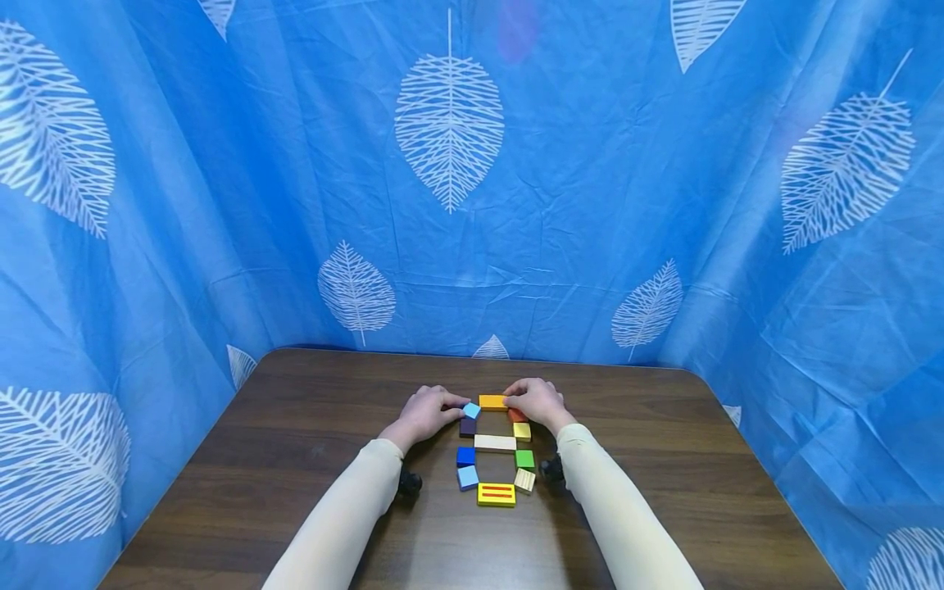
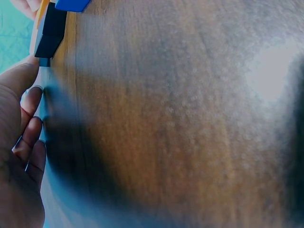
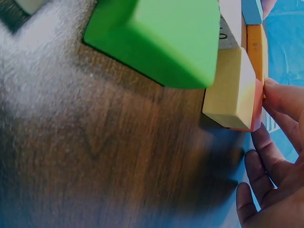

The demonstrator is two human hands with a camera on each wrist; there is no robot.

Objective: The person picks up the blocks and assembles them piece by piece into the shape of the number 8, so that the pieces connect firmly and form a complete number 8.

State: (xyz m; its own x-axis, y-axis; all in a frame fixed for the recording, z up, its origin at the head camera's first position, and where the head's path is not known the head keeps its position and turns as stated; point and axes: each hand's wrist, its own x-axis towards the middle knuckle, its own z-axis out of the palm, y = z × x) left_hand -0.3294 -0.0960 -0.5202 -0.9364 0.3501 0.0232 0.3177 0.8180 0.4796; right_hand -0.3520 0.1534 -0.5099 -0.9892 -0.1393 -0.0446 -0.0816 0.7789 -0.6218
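Thumb and forefinger of my left hand [image 1: 428, 412] pinch a small light blue block [image 1: 472, 410] at the upper left of a figure of coloured blocks. Just below that block lies a dark purple block [image 1: 468, 428]. My right hand [image 1: 538, 402] holds a red block [image 1: 519, 415] at the upper right, partly covered by the fingers; the thumb tip is right at the end of an orange block [image 1: 492, 402]. In the right wrist view the red block [image 3: 257, 107] shows behind a pale yellow block [image 3: 230, 88]. The left wrist view hides the light blue block.
A cream block [image 1: 495, 443] crosses the figure's middle. Below it lie a blue block [image 1: 466, 456], a green block [image 1: 524, 459], another light blue block [image 1: 468, 478], a striped wooden block [image 1: 525, 480] and a yellow block with red stripes [image 1: 496, 495]. A blue curtain [image 1: 560, 205] surrounds the brown table [image 1: 295, 459].
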